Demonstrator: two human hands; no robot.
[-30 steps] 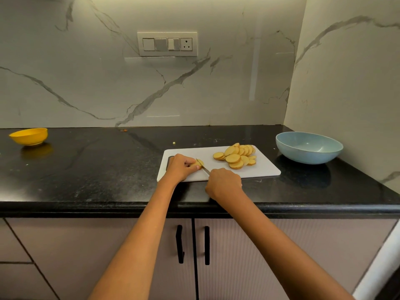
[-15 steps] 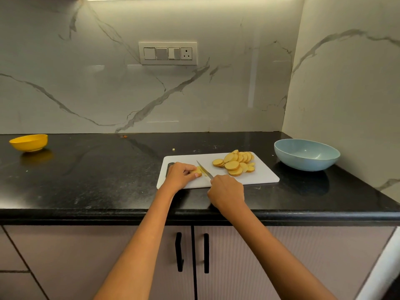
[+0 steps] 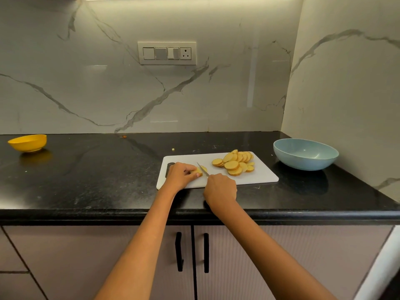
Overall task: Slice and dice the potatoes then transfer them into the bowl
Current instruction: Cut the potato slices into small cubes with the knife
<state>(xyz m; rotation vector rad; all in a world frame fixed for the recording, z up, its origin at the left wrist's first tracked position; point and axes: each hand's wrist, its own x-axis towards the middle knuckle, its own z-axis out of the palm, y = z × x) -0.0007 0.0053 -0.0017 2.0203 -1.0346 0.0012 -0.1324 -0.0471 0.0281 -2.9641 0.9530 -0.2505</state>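
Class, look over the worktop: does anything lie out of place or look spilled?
Yes: a small pale scrap lies on the black counter behind the cutting board, and an orange bit sits by the wall.

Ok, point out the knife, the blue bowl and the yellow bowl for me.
knife [image 3: 202, 169], head view, middle of the blade.
blue bowl [image 3: 303, 162], head view, its outer front wall.
yellow bowl [image 3: 29, 144], head view, its outer side.

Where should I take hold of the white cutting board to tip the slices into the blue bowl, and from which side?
Probably the left short end of the cutting board, by its handle slot, coming from the left. The potato slices are piled toward the right end, nearest the blue bowl, so lifting the left end should slide them that way. The left hand already rests there.
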